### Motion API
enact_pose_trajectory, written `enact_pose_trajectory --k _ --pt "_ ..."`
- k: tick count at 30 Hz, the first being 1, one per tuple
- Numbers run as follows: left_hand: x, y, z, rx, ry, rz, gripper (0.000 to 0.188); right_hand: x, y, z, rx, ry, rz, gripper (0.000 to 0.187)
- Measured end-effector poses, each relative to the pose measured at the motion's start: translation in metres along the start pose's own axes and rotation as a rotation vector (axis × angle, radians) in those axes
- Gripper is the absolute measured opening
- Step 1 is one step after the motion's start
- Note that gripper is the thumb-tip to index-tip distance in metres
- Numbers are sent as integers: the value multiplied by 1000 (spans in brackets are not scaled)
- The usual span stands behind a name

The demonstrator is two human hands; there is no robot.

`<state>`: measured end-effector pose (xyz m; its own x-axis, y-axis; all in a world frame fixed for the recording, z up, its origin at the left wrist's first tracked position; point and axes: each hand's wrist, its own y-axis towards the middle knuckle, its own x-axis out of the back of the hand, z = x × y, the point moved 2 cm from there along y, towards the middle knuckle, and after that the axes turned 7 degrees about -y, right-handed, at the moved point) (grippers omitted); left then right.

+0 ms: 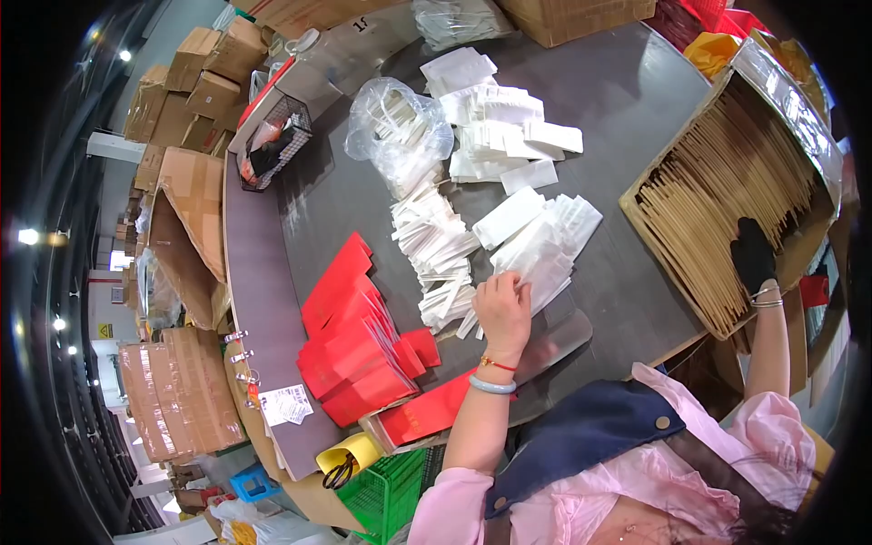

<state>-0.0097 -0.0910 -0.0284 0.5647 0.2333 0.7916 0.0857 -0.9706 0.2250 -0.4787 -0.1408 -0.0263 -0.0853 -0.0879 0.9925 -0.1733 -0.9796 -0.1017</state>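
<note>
My left hand (502,313), bare with a red string and a pale bangle at the wrist, is over the near edge of a pile of clear-and-white plastic sleeves (545,241). Its fingers are curled together; whatever is between them is hidden. My right hand (754,254), in a black glove, reaches into a cardboard box (672,259) packed with upright brown card-like sheets (718,195). Its fingers lie stretched along the sheets' edges. Left of my left hand lie a long heap of white folded strips (431,245) and stacked red packets (359,354).
Farther back are white paper stacks (500,123) and a clear plastic bag (391,123). A wire basket (274,145) stands at the table's left edge. Along the near edge are a red packet in a card tray (436,409), a yellow holder with scissors (352,454) and a green crate (386,495).
</note>
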Motion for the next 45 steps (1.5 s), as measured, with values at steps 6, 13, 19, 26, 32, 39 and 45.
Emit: enact_pose_trajectory --k 6,13,19,26,32,39,45 --pt "45 -28 -21 486 -648 560 17 -37 0 -57 31 -143 -41 43" --pt "50 -85 -12 11 25 267 37 -25 3 -53 47 -188 -325 38" --pt "84 -107 -4 60 74 211 66 18 -68 131 848 467 -380 34" --pt "67 -127 16 -17 -45 238 75 -44 -99 228 1062 175 94 20" --pt "86 -126 11 24 81 199 72 -46 -98 247 1091 329 146 16" --pt "57 -104 -4 6 44 207 74 -56 -113 274 1045 616 95 14" --pt "49 -93 -6 -91 46 246 71 -54 -145 309 971 847 475 46"
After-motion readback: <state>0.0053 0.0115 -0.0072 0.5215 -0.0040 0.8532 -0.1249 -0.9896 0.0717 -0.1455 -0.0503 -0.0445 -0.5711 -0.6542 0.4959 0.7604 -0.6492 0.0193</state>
